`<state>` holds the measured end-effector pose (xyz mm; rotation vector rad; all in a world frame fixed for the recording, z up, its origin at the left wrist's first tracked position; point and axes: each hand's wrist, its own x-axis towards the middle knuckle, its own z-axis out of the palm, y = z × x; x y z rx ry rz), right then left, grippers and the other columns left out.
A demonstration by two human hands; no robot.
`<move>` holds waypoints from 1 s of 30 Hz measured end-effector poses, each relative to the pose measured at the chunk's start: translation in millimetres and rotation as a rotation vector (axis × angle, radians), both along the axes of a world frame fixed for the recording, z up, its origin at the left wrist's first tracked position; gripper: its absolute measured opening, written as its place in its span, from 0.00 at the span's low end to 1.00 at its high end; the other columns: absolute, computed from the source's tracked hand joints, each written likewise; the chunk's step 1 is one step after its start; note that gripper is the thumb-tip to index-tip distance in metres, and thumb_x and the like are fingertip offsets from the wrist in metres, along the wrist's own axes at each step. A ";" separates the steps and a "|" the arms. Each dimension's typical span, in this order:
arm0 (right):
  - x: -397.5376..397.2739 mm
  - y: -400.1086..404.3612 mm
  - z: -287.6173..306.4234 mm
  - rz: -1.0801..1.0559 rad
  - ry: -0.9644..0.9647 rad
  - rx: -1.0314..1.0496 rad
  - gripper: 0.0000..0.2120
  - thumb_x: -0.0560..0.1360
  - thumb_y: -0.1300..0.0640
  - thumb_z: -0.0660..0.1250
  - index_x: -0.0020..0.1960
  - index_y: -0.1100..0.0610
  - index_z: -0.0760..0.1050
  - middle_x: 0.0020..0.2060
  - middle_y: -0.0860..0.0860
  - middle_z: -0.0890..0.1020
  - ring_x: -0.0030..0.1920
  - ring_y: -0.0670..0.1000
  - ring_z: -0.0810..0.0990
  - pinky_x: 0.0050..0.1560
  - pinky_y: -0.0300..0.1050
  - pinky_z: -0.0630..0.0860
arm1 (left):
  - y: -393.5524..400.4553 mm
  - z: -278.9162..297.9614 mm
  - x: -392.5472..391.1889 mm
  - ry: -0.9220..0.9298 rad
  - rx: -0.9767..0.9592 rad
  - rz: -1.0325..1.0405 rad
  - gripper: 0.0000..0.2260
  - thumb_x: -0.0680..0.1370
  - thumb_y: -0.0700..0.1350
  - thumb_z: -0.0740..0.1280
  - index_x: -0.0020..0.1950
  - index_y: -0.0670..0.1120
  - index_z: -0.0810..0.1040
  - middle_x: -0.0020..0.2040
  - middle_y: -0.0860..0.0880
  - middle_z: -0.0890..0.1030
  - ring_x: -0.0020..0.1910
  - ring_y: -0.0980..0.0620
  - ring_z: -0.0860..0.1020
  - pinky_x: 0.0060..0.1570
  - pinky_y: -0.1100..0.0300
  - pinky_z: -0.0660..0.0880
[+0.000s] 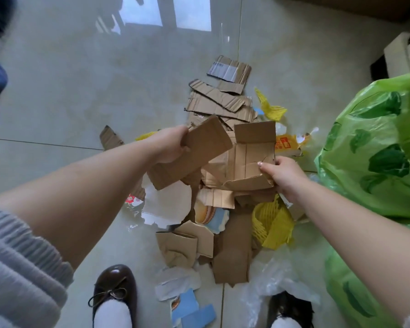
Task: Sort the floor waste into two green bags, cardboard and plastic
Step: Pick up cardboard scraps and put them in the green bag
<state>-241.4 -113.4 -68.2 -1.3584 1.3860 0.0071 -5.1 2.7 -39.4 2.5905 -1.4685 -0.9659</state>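
Above the waste pile [213,209], the left hand [169,144] grips a flat cardboard strip [194,155]; the right hand [282,176], nearer the green bag [374,147], pinches a folded cardboard piece [251,157].

Glossy pale tiled floor [81,91] is reflecting a bright window at upper centre. Brown bow shoe [115,292] is standing at bottom centre-left; a dark shoe [291,306] is showing at bottom right. White-and-black furniture [402,55] is sitting at upper right edge.
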 end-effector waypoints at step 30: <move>-128.6 28.4 205.4 -0.753 -0.253 -0.352 0.04 0.74 0.58 0.65 0.44 0.59 0.72 0.43 0.56 0.78 0.47 0.59 0.79 0.50 0.52 0.77 | -41.4 196.2 -148.7 0.739 -0.837 0.669 0.08 0.71 0.38 0.67 0.48 0.46 0.76 0.41 0.48 0.80 0.45 0.44 0.81 0.53 0.45 0.78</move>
